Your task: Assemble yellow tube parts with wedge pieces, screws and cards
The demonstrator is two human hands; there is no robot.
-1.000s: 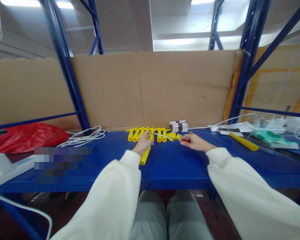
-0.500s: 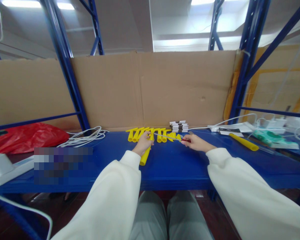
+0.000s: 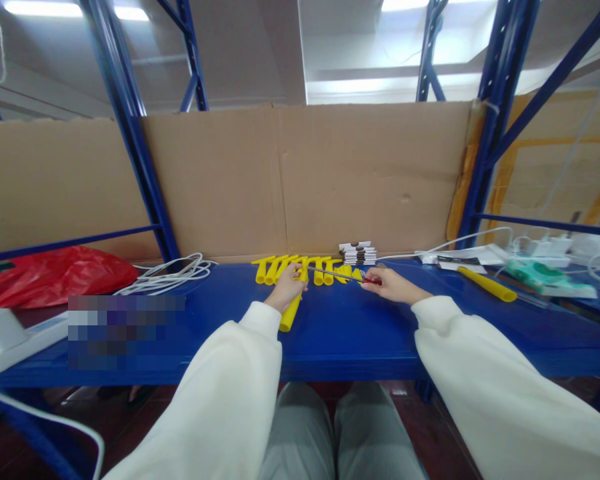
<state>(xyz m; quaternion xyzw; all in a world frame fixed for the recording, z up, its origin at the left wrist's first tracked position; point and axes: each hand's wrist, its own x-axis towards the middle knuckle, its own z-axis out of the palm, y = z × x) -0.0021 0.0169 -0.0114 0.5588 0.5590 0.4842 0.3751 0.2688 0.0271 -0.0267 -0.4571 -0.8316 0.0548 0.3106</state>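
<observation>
My left hand (image 3: 287, 289) is closed around a yellow plastic tube-shaped handle (image 3: 291, 315), whose wide end slants down toward me. In my right hand (image 3: 394, 285) is a screwdriver (image 3: 339, 275) with a red grip, mostly covered by the fingers. Its long metal shaft runs leftward, and the tip meets or nearly meets the upper part of the yellow handle; contact is too small to make out. Behind my hands stands a row of similar yellow T-shaped parts (image 3: 261, 272). Smaller yellow pieces (image 3: 347, 272) lie close to the shaft.
A stack of small white-and-dark pieces (image 3: 359, 254) sits by the cardboard wall (image 3: 370, 173). To the right lie a yellow tube (image 3: 489, 285), a green-and-white packet (image 3: 545, 277) and cables. Coiled white cable (image 3: 180, 272), a red bag (image 3: 65, 273) and a power strip (image 3: 30, 341) occupy the left.
Both hands keep their places. The screwdriver's shaft looks darker than before, and my right fingers sit slightly differently on its grip.
</observation>
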